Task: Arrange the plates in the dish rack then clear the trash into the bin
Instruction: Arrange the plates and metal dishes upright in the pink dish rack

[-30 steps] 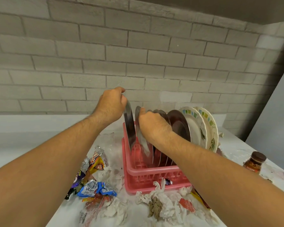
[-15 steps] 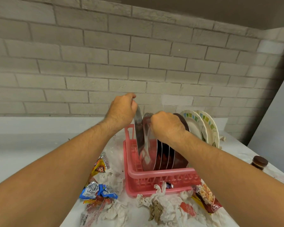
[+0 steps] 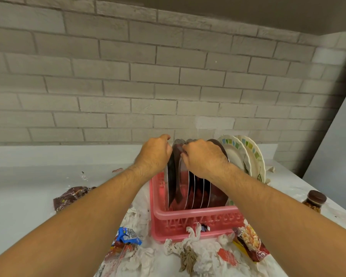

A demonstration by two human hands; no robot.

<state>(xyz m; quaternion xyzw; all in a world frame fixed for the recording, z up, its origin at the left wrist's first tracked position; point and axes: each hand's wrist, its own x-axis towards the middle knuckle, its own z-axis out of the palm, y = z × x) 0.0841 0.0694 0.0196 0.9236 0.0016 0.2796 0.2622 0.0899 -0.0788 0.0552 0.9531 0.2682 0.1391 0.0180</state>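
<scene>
Since a second ago your view has tipped down and the rack sits lower in it, while both your hands have drawn closer together over the steel plates. Your left hand [image 3: 153, 154] is curled shut on the top edge of the nearest steel plate [image 3: 171, 176], which stands almost upright at the left end of the pink dish rack [image 3: 196, 216]. Your right hand [image 3: 203, 156] is closed over the rim of the next steel plate [image 3: 181, 176], just beside the first one and leaning slightly against it. Behind them more steel plates [image 3: 202, 190] stand on edge in the rack's slots, and two patterned white plates [image 3: 242, 156] stand at the far right end. On the white desk [image 3: 28, 186], crumpled tissues [image 3: 192, 250] lie in front of the rack, touching its base. A blue wrapper [image 3: 128, 235] lies to their left, a red and yellow snack packet [image 3: 252, 244] to their right, and a dark wrapper [image 3: 72, 196] farther left, well apart from the rack. A small jar with a brown lid [image 3: 315, 200] stands near the desk's right edge.
</scene>
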